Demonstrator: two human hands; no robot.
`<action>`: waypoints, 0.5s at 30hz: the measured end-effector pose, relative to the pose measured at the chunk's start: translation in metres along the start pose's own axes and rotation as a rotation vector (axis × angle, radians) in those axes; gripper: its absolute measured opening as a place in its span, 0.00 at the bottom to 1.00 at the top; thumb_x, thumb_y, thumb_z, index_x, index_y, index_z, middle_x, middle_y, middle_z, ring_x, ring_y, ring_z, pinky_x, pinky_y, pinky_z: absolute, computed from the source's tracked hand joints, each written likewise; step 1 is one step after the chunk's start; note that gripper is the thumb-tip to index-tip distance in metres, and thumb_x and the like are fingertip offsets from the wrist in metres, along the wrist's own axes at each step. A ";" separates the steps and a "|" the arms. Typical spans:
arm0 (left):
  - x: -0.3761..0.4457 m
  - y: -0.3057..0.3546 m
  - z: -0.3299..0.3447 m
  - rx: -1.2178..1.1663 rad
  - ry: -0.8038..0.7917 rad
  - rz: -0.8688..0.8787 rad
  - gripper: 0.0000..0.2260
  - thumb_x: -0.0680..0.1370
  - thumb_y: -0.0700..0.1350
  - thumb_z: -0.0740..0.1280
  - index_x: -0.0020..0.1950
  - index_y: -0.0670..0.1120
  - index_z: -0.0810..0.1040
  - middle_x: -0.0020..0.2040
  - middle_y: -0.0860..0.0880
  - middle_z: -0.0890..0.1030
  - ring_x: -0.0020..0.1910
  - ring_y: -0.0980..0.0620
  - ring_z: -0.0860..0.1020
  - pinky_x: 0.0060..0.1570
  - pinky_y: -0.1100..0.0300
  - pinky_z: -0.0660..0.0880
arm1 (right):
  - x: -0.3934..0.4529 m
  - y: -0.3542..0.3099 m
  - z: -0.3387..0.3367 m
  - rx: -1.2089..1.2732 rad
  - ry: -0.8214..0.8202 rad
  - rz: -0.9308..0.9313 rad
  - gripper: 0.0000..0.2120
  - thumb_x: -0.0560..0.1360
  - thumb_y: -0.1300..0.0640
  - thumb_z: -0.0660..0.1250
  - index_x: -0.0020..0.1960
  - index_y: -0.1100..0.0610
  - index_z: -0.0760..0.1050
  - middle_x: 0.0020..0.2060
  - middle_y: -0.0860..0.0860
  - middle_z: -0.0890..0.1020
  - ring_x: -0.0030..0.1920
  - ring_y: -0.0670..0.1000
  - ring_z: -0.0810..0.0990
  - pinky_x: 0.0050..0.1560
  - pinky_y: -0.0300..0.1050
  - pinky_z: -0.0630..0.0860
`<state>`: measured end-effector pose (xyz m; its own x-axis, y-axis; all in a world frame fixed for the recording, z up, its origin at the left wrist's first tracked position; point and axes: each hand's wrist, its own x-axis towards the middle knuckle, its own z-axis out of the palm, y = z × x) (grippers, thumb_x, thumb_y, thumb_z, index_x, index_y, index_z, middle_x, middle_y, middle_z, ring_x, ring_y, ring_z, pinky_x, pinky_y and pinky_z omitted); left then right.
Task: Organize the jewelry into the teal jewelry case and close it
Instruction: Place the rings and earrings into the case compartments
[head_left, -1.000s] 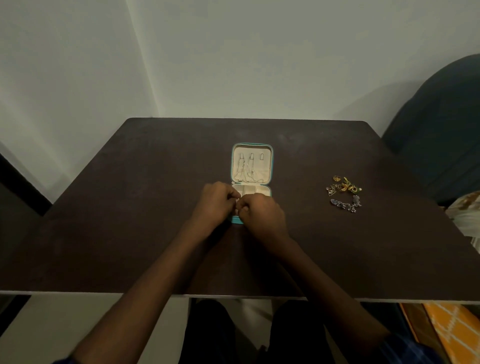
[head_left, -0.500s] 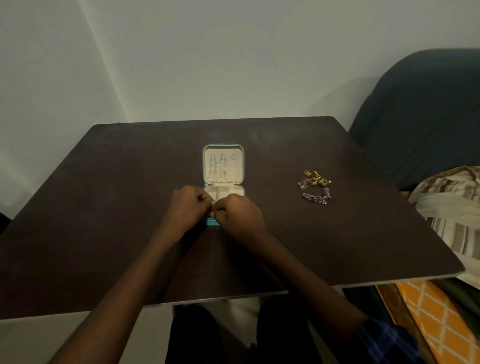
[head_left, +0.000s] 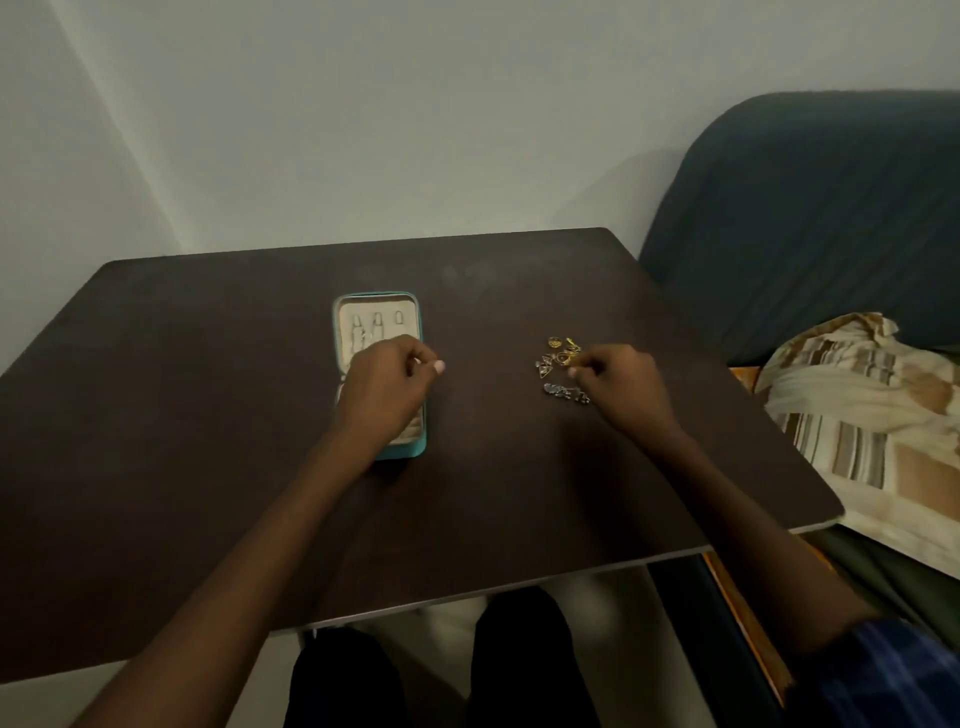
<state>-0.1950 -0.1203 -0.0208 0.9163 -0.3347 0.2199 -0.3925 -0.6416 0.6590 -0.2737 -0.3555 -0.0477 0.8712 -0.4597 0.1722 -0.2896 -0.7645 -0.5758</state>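
The small teal zip-around jewelry case (head_left: 381, 332) lies open and flat on the dark brown wooden bench (head_left: 208, 415), its cream lining facing up. In the far half, beyond the left fingers (head_left: 423, 361), three small tabs stand in a row, and thin pale pieces of jewelry hang from at least the two on the left; what they are is too small to tell. The near half is mostly hidden under the left hand (head_left: 387, 387), so its compartments and contents cannot be made out.

The left hand hovers over the case with its fingers loosely curled and nothing visibly between them. The right hand (head_left: 621, 387) sits well apart from it, on the right side, its fingers bent down at the edge of a loose pile of jewelry; whether they already pinch a piece cannot be told. Just beyond and left of those fingers lie the gold-coloured ornaments (head_left: 563, 349), and just left of the knuckles lies the silver-grey linked chain (head_left: 566, 392), all resting directly on the bench.

Pale walls (head_left: 363, 130) meet in a corner behind the bench. To the right stands a dark blue upholstered seat (head_left: 821, 218) with a brown-and-cream striped cloth (head_left: 872, 405) on it.
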 end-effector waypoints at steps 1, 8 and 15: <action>0.002 0.009 0.008 -0.015 -0.025 0.026 0.05 0.76 0.46 0.67 0.47 0.46 0.80 0.41 0.49 0.80 0.42 0.53 0.77 0.43 0.60 0.70 | 0.004 0.011 -0.003 -0.008 0.003 0.032 0.06 0.74 0.55 0.66 0.46 0.53 0.81 0.40 0.50 0.82 0.45 0.53 0.80 0.42 0.44 0.73; 0.037 0.050 0.069 -0.003 -0.164 0.147 0.07 0.76 0.44 0.67 0.52 0.44 0.81 0.47 0.46 0.83 0.47 0.51 0.78 0.45 0.64 0.68 | 0.034 0.044 0.000 0.000 -0.021 0.074 0.08 0.75 0.55 0.65 0.49 0.55 0.81 0.42 0.50 0.81 0.43 0.50 0.78 0.43 0.42 0.73; 0.084 0.067 0.121 0.078 -0.259 0.128 0.17 0.78 0.41 0.65 0.66 0.43 0.74 0.61 0.43 0.79 0.61 0.47 0.76 0.57 0.63 0.68 | 0.060 0.045 0.022 -0.143 -0.029 0.053 0.13 0.73 0.49 0.65 0.44 0.58 0.81 0.40 0.55 0.82 0.44 0.56 0.80 0.37 0.43 0.72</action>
<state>-0.1533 -0.2749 -0.0455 0.8121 -0.5748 0.1003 -0.5176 -0.6303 0.5786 -0.2251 -0.4072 -0.0808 0.8638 -0.4892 0.1202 -0.3869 -0.7971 -0.4637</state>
